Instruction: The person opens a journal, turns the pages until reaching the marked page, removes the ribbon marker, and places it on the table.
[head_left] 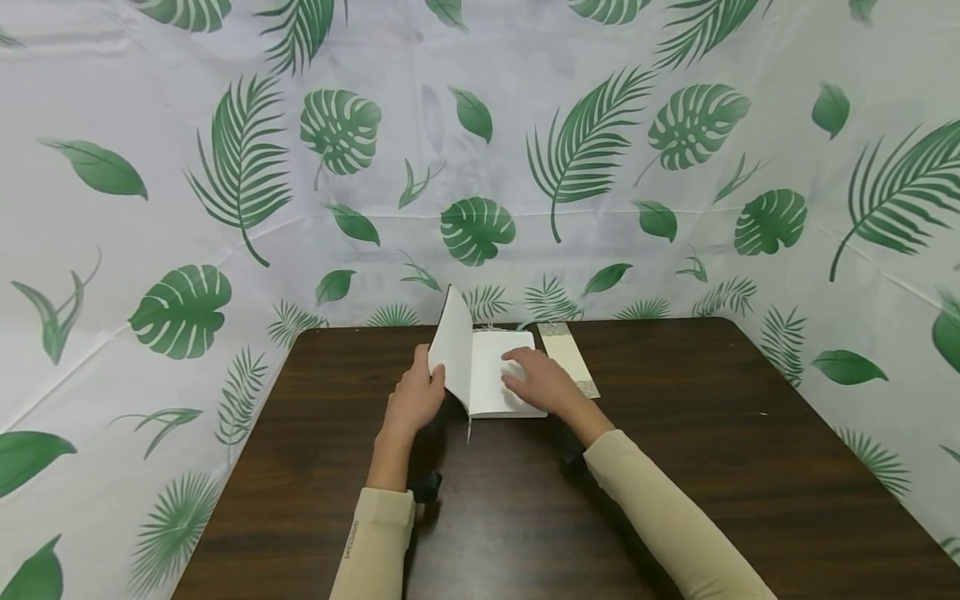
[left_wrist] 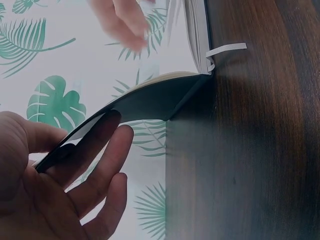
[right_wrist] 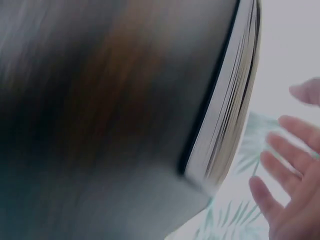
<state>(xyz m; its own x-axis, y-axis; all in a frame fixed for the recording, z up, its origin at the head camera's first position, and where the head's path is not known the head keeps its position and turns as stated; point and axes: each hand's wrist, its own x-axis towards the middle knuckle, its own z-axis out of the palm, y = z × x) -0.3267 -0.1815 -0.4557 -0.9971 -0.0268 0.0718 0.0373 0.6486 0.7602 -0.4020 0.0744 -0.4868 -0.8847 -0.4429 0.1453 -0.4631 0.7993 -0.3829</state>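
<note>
A notebook (head_left: 495,396) with blank white pages and a dark cover (left_wrist: 150,100) lies open at the far part of the table. My left hand (head_left: 414,396) grips the raised left side, thumb on the page side and fingers against the cover's outside. Over the right-hand page hovers my right hand (head_left: 542,382), its fingers relaxed and spread, holding nothing; the right wrist view shows it apart from the page edges (right_wrist: 225,115). From the notebook's lower spine hangs a pale ribbon (left_wrist: 227,49).
Right of the notebook lies a cream bookmark (head_left: 570,362) with patterned grey ends, a light blue strand (head_left: 527,323) near its top. The dark wooden table (head_left: 675,442) meets a leaf-print curtain (head_left: 405,242) behind and at both sides.
</note>
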